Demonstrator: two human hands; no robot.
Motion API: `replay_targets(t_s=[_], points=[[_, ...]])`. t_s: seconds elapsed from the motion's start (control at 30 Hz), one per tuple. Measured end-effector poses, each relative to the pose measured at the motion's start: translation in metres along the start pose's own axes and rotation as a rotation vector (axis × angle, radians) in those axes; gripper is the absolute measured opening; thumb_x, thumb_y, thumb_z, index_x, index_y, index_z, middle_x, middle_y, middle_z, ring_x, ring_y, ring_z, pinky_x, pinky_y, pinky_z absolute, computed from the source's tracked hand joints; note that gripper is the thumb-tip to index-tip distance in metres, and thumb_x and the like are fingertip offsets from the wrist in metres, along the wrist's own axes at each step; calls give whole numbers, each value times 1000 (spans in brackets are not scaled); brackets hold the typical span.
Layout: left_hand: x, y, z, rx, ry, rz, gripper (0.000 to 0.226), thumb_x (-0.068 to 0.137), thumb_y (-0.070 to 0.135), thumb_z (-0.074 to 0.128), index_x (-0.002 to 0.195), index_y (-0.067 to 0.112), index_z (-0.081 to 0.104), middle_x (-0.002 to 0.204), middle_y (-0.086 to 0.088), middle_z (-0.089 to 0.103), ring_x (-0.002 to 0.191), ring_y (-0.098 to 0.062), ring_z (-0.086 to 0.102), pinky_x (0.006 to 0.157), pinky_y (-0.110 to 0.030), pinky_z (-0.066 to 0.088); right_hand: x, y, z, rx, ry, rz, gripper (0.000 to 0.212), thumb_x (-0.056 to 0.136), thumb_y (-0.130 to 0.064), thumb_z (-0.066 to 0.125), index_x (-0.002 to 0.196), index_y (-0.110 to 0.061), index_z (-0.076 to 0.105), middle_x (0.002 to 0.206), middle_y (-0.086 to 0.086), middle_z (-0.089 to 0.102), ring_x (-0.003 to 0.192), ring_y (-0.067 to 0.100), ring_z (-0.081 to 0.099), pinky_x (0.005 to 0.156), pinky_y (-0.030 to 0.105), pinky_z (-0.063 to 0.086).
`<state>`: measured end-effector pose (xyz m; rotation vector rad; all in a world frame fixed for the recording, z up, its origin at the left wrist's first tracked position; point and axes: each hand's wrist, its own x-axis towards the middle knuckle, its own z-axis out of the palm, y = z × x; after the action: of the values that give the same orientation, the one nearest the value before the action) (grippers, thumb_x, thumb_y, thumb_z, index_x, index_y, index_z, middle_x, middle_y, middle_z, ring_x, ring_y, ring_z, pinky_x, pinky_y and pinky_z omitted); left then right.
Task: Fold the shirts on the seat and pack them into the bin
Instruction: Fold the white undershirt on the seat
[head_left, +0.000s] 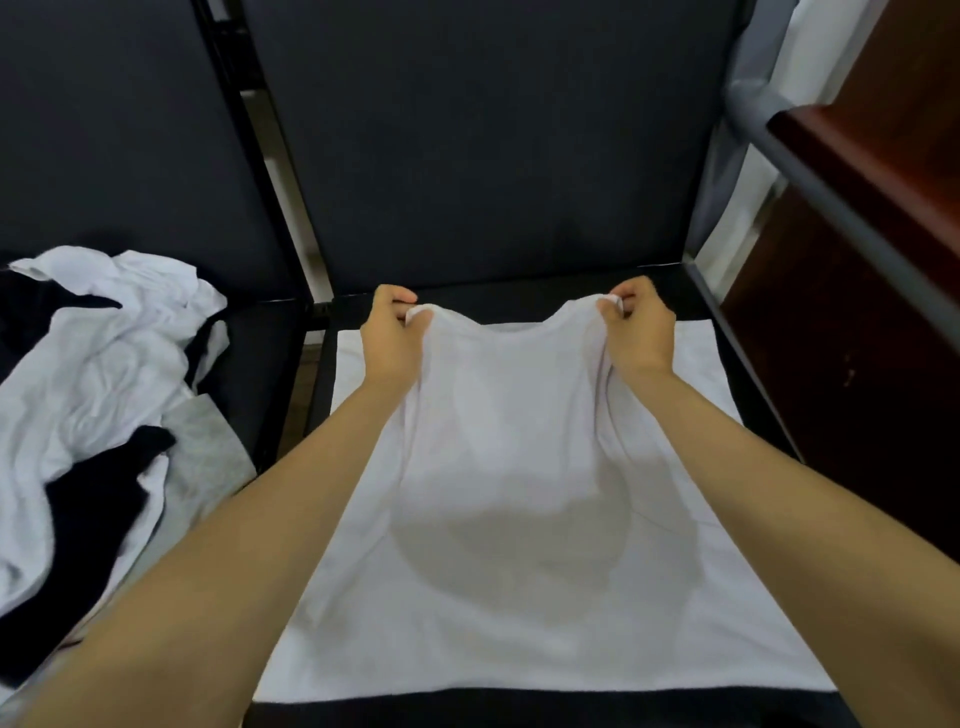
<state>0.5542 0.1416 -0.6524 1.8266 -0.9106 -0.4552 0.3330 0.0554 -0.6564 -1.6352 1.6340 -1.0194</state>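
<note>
A white shirt (519, 493) covers most of the dark seat (498, 304), spread flat and smooth, with its far end raised slightly and dipping in a curve between the two grips. A crumpled pile (104, 389) of white, black and grey clothes lies on the next seat to the left. The left grip (389, 338) and right grip (636, 327) each close tightly on a far corner of the shirt, pinching the cloth.

Our left hand (390, 338) and right hand (640, 332) pinching the shoulders of a white shirt (519, 519), spread on the dark seat (519, 709), heap of clothes (104, 395) at our left
</note>
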Motion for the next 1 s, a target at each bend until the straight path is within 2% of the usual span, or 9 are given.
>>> replay_targets(t_s=[0.13,0.27,0.43,0.53,0.63,0.73,0.83,0.93,1.0], points=[[2,-6,9,102,-88,-84,38,91,13,61,127,8,48,107,-3,61,105,-21,57,87,-22,42,7,4,4,-118,-133,72,28,95,-23,57,118,-7,54,114,12,61,105,24,59,83,24,44],[-17,-2,7,304,-176,96,60,95,21,57,146,8,28,149,-12,30,135,-24,32,107,-27,28,-12,-4,-11,-179,-211,75,49,92,-27,61,133,-9,41,134,12,47,120,28,51,97,34,43],[-88,-13,-9,629,-399,411,47,98,31,49,138,7,45,151,-15,31,139,-30,29,114,-34,22,-79,-1,-72,-674,-500,26,31,94,-39,53,108,-11,52,110,8,57,97,24,54,76,30,41],[-123,-18,-16,792,-541,373,53,102,41,30,148,16,29,158,-8,17,146,-25,13,118,-37,8,-116,6,-108,-814,-562,-18,34,95,-45,48,102,-13,51,104,6,56,93,24,54,71,30,38],[-145,-18,-17,955,-596,266,58,101,49,14,152,25,6,160,-2,-5,147,-20,-7,117,-40,-7,-139,13,-132,-906,-608,21,40,94,-50,46,111,-13,49,110,6,56,101,25,55,81,36,43],[-159,-15,-16,1018,-538,270,58,100,49,9,152,24,0,160,-2,-9,146,-21,-12,115,-41,-14,-147,21,-146,-961,-618,109,50,92,-55,46,118,-12,50,120,8,50,115,30,47,93,41,42],[-168,-11,-13,980,-553,259,58,101,47,10,153,21,1,160,-2,-8,147,-20,-10,116,-38,-12,-148,23,-162,-844,-712,191,39,91,-55,48,92,-16,54,96,2,50,103,26,48,78,32,39],[-172,-11,-13,922,-586,239,60,101,48,11,152,21,0,160,-1,-8,147,-18,-9,119,-36,-7,-153,22,-181,-436,-711,307,23,92,-42,58,100,-20,56,101,-1,56,86,16,56,74,25,41],[-172,-12,-15,910,-595,231,61,100,51,12,152,22,-1,160,-1,-9,147,-18,-10,119,-36,-7,-155,26,-194,-276,-753,365,17,89,-33,64,89,-17,58,88,0,60,73,13,57,71,26,46]])
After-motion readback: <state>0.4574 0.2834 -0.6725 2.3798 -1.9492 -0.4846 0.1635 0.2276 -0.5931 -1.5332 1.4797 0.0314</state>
